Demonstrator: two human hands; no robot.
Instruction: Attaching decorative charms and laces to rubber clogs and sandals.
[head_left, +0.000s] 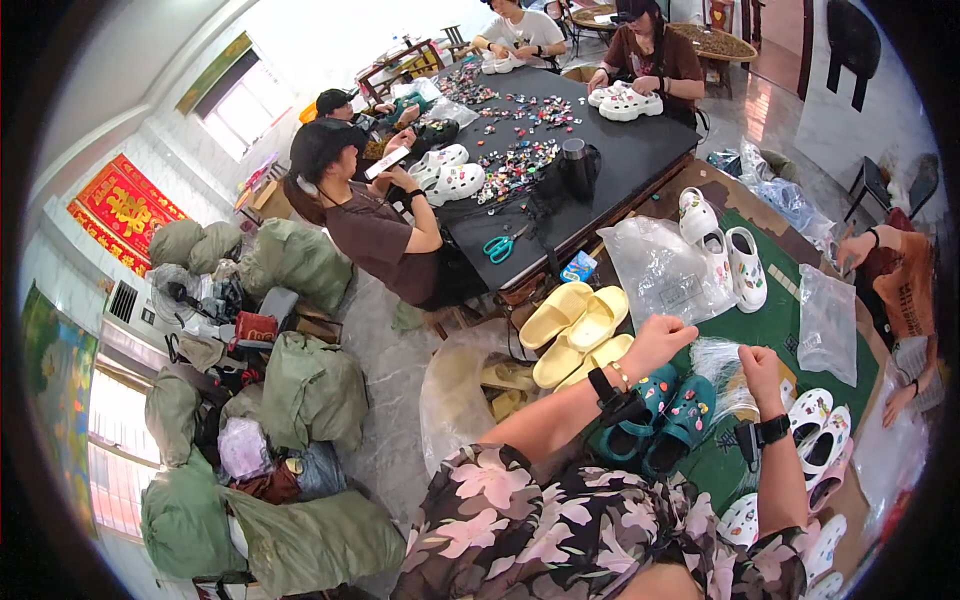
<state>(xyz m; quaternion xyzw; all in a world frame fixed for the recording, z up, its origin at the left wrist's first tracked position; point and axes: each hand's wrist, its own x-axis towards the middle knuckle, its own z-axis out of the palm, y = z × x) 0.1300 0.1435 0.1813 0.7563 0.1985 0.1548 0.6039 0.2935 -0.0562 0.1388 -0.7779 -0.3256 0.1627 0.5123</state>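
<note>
My left hand [660, 343] is closed, fingers pinched together, above the green work surface [768, 243]. To its right, my right hand [762, 374] is also closed, thumb against the fingers. What either one holds, if anything, is too fine to make out. Between and below them lies a bundle of thin white strands [718, 368]. A pair of teal clogs [690, 412] with colourful charms sits just nearer to me, partly under my left wrist. Yellow slippers [575, 325] are stacked left of my left forearm.
A clear plastic bag [655, 265] and white clogs [745, 268] lie beyond my hands; more white clogs [822, 425] stand at right. Several people sit around a black table [540, 225] with loose charms, scissors [500, 247] and a dark mug [577, 168]. Green sacks [315, 385] fill the left.
</note>
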